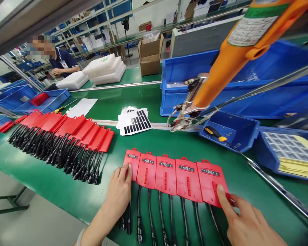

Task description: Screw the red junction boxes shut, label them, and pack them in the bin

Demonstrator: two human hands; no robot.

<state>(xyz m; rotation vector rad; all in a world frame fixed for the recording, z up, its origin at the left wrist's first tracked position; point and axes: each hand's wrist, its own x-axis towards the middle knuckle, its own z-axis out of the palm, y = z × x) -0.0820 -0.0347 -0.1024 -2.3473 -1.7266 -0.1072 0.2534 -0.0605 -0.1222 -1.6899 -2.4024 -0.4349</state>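
Several flat red plastic cases with black cables lie side by side in a row before me, each with a dark label strip near its looped top. At the row's left end, my left hand is closed on the edge of the leftmost red case. My right hand grips the rightmost red case, thumb on its face and fingers at its side. Black cables hang from the cases toward me. To the left, a long stack of similar red cases leans in overlapping order, its cables bunched in front.
Label sheets lie on the green bench behind the row. An orange suspended tool hangs at right, above blue bins. A yellow-handled screwdriver rests in one bin. Across the bench, a person sits near white foam blocks.
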